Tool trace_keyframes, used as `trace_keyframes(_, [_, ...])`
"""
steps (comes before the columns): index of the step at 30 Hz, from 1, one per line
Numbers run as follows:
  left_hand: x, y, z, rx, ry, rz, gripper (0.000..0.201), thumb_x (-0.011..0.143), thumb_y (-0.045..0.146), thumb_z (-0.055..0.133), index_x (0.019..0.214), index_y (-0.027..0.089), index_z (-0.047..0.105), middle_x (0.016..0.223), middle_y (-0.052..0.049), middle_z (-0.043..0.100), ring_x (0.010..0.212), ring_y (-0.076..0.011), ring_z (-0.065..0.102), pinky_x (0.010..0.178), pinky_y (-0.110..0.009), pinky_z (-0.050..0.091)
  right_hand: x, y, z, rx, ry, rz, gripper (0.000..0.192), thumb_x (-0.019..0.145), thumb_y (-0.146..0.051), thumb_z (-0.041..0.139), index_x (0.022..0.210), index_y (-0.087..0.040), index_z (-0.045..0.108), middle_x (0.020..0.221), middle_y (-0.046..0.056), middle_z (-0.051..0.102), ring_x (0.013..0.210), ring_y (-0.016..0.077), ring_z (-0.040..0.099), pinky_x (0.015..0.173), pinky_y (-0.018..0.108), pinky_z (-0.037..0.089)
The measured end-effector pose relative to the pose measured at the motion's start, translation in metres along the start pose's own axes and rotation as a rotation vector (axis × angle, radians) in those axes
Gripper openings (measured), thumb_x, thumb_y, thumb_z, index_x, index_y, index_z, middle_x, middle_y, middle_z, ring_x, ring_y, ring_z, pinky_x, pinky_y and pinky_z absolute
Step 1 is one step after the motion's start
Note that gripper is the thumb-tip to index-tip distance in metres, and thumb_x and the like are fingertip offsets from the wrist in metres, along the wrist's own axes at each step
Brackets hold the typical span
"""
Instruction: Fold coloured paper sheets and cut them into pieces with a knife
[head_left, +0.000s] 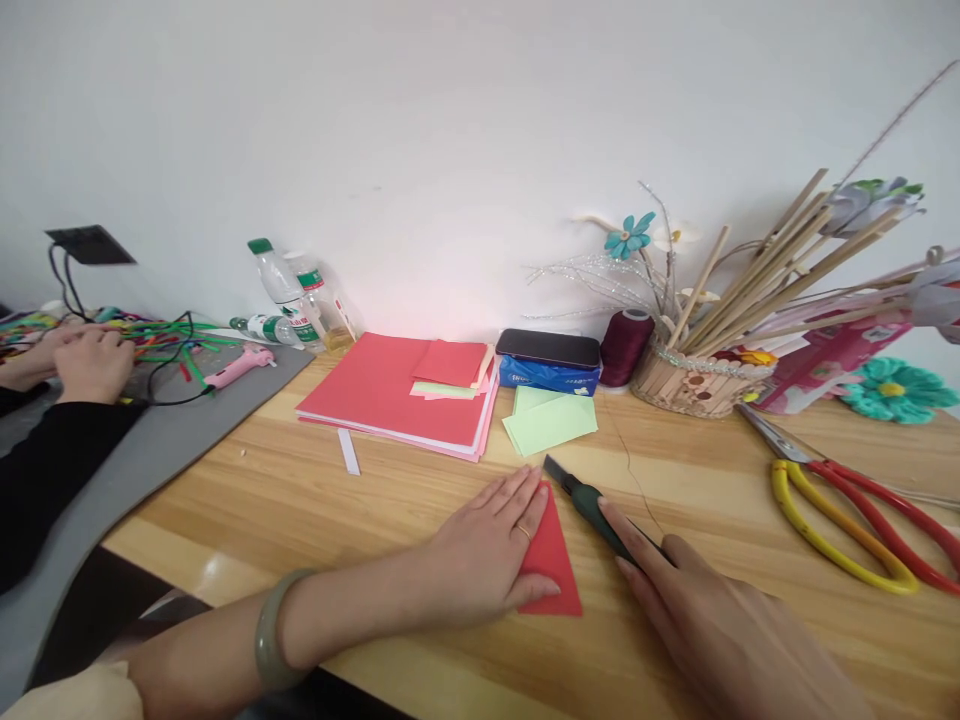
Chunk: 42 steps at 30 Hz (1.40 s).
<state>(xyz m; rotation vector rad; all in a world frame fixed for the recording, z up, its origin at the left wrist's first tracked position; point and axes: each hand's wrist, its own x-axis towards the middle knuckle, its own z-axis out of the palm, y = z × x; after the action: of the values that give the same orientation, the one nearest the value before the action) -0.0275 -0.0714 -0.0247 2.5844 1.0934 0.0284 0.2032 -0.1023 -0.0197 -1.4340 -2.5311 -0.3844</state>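
My left hand lies flat, fingers stretched out, pressing a piece of red paper onto the wooden table. Part of the paper is hidden under the palm; its right edge slants down from my fingertips. In my right hand is a dark green utility knife, held with the index finger along its handle. Its blade is out and points up and left, just right of the left fingertips. Light green paper slips lie just beyond the blade.
A red paper stack lies behind my left hand, near a small pale strip. Large scissors rest at right. Behind stand a blue tissue pack, thread spool and stick-filled basket. Another person's hands are far left.
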Motion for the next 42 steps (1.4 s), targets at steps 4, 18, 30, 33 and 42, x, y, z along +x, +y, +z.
trace_keyframes(4, [0.001, 0.003, -0.012, -0.164, 0.053, -0.076, 0.071, 0.085, 0.046, 0.048, 0.141, 0.009, 0.023, 0.148, -0.016, 0.021, 0.136, -0.025, 0.017, 0.111, -0.035, 0.018, -0.008, 0.023, 0.003, 0.082, 0.013, 0.066, 0.045, 0.094, -0.03, 0.027, 0.137, -0.023, 0.036, 0.091, 0.006, 0.07, 0.049, 0.017, 0.065, 0.036, 0.027, 0.049])
trace_keyframes(18, [0.025, -0.014, -0.049, -0.141, -0.096, -0.149, 0.036, 0.065, 0.03, 0.075, 0.093, 0.021, 0.054, 0.102, -0.003, 0.051, 0.093, -0.0186, 0.052, 0.074, -0.024, 0.041, 0.029, 0.073, 0.009, 0.379, -0.012, 0.386, 0.067, 0.082, -0.06, 0.032, 0.133, -0.018, 0.042, 0.122, 0.008, 0.059, 0.101, 0.0276, 0.061, 0.08, 0.043, 0.051])
trace_keyframes(30, [0.019, -0.023, -0.052, -0.172, -0.1, -0.05, 0.01, 0.072, 0.026, 0.07, 0.074, 0.019, 0.063, 0.076, 0.002, 0.061, 0.08, -0.0149, 0.055, 0.066, -0.021, 0.037, 0.021, 0.074, 0.009, 0.545, 0.046, 0.485, 0.066, 0.082, -0.059, 0.036, 0.127, -0.013, 0.048, 0.116, 0.01, 0.062, 0.105, 0.0285, 0.058, 0.086, 0.04, 0.049])
trace_keyframes(33, [0.03, -0.028, -0.062, -0.357, 0.068, -0.16, 0.016, 0.073, 0.032, 0.069, 0.076, 0.018, 0.062, 0.073, 0.004, 0.062, 0.068, -0.0122, 0.058, 0.054, -0.018, 0.037, 0.024, 0.074, 0.008, 0.571, 0.049, 0.513, 0.069, 0.08, -0.061, 0.036, 0.126, -0.011, 0.049, 0.113, 0.011, 0.064, 0.101, 0.0303, 0.06, 0.083, 0.041, 0.05])
trace_keyframes(42, [0.081, -0.055, -0.065, -0.126, 0.43, -0.231, 0.04, 0.079, 0.039, 0.061, 0.112, 0.017, 0.054, 0.117, -0.009, 0.054, 0.113, -0.0258, 0.046, 0.091, -0.037, 0.04, 0.025, 0.077, 0.011, 0.566, 0.055, 0.571, 0.068, 0.077, -0.062, 0.037, 0.122, -0.013, 0.053, 0.116, 0.01, 0.063, 0.109, 0.0294, 0.056, 0.089, 0.042, 0.047])
